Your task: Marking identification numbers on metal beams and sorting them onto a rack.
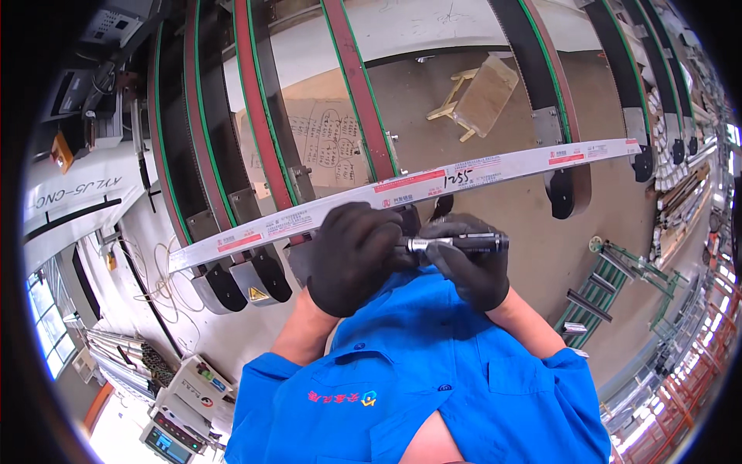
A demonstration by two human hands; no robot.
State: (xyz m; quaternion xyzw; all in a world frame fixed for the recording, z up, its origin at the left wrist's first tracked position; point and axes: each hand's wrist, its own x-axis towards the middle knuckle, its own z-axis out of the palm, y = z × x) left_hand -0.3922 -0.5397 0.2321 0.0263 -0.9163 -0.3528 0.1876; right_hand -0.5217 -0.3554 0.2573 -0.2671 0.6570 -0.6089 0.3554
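My right hand point(471, 263), in a black glove, is closed round a black marker pen point(487, 243) held sideways in front of my chest. The pen has a pale band near its left part. My left hand point(354, 255), gloved too, has its fingers curled at the left end of the marker, which they partly hide. Just beyond both hands a long bar wrapped in white and red printed film point(510, 165) spans left to right, with black handwriting near its middle. It lies across the ends of several belt rails, with its left end nearer me.
Belt rails with green edges point(357, 93) run away from me, their rounded black ends point(568, 193) jutting past the bar. A small wooden stool point(487, 93) and handwritten cardboard point(328, 143) are beneath and beyond. A green roller rack point(599, 286) stands at right, a control box point(189, 394) at lower left.
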